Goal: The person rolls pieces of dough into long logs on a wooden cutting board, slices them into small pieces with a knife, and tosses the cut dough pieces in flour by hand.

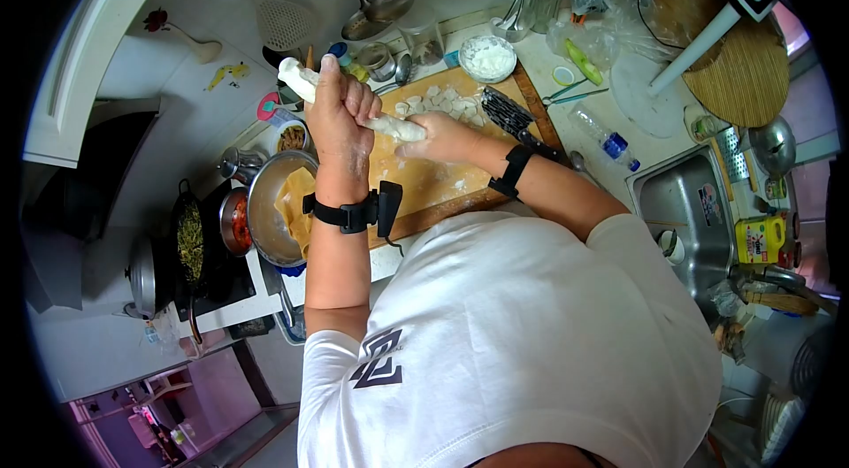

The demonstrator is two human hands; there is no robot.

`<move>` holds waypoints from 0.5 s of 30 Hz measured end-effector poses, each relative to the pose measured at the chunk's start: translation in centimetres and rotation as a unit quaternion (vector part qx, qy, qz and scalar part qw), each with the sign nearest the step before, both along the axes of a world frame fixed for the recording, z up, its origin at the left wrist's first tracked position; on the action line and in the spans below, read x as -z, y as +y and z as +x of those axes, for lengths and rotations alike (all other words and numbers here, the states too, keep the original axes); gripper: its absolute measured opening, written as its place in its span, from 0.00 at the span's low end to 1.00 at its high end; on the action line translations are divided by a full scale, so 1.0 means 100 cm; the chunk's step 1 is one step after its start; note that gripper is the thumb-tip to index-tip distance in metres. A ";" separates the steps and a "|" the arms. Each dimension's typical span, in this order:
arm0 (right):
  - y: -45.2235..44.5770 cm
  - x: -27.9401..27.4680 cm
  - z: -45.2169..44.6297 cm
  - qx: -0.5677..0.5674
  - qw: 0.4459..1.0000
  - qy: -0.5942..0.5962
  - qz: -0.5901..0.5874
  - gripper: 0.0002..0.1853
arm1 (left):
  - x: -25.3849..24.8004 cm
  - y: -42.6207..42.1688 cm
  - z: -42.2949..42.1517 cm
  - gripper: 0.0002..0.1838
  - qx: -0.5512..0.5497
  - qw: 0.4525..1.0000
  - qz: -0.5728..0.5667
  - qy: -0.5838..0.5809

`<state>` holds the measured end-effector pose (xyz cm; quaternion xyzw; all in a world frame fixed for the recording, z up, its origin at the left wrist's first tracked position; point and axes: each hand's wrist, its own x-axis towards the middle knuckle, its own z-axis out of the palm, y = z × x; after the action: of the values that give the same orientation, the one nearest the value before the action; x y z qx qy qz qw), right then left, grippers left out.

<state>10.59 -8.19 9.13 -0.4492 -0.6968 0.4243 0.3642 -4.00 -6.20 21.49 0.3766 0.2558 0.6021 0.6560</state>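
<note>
My left hand (340, 110) is closed round a long roll of pale dough (395, 127), raised over the board. One end of the roll sticks out beyond my thumb. My right hand (433, 137) grips the other end, its fingers partly hidden. Beneath both hands lies a floury wooden board (424, 180). Several small cut dough pieces (438, 102) are spread on its far part. A long dark tool with a black handle (517, 121) rests along the board's right side; its kind is unclear. At the far edge stands a bowl of flour (487, 58).
A metal bowl (256, 211) with something yellow in it stands left of the board. Further left are a pot of red food (235, 222) and a pan of chopped greens (190, 242). On the right are a plastic bottle (606, 139) and the sink (650, 194).
</note>
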 end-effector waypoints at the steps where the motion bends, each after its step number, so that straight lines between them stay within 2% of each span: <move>1: 0.000 0.002 0.003 -0.033 0.999 0.019 0.007 0.18 | 0.000 0.001 -0.002 0.24 0.000 1.000 0.000 0.001; 2: -0.001 0.007 0.004 -0.031 0.999 0.020 0.007 0.18 | 0.001 0.005 -0.007 0.25 0.002 1.000 -0.003 -0.017; 4: -0.005 0.016 0.006 -0.004 0.998 -0.003 -0.062 0.18 | -0.001 0.008 -0.013 0.27 0.004 1.000 0.000 -0.024; 10: -0.002 0.026 0.017 0.014 0.996 -0.086 -0.028 0.19 | 0.007 0.012 -0.019 0.27 0.006 0.999 -0.004 -0.041; 14: -0.004 0.021 0.039 -0.032 0.996 -0.082 -0.017 0.16 | 0.018 0.014 -0.024 0.26 -0.008 0.998 -0.032 -0.052; 15: -0.005 0.021 0.045 -0.036 0.994 -0.018 -0.099 0.18 | 0.023 0.017 -0.028 0.26 -0.005 0.997 -0.042 -0.072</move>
<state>15.05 -8.66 6.99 -0.4647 -0.6738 0.4960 0.2899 -6.80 -4.48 19.14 0.3037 0.2350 0.6198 0.6845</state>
